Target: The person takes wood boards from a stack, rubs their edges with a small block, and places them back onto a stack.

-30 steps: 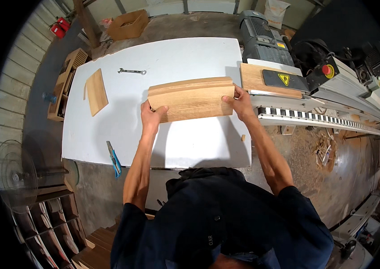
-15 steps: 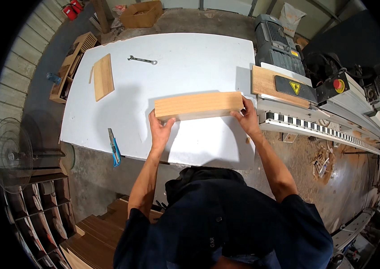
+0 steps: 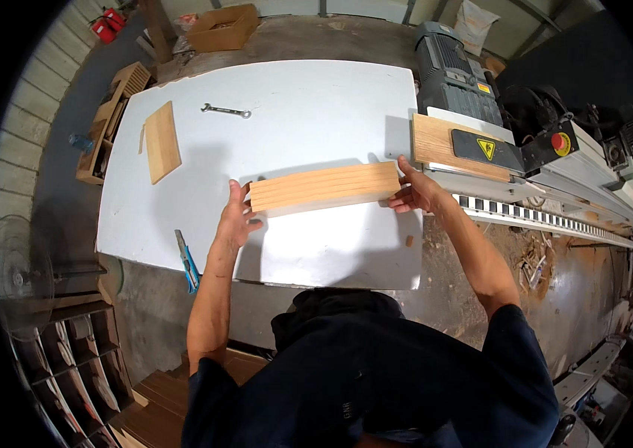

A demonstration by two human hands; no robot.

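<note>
Left of your white table (image 3: 309,134), a shelf (image 3: 77,364) holds curved sheets; beyond it, a cardboard box (image 3: 219,41) holds indistinct bits. Over the table's near half, your left hand (image 3: 236,220) and right hand (image 3: 422,193), fingers spread, touch the wood block's (image 3: 324,185) ends.

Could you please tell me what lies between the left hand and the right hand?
A stack of wooden boards lies between the left hand and the right hand, spanning most of that stretch, as the head view shows.

My left grip (image 3: 237,218) and right grip (image 3: 418,191) face each other, fingers (image 3: 235,191) spread, with my bare forearms (image 3: 212,306) angled outward behind them.
</note>
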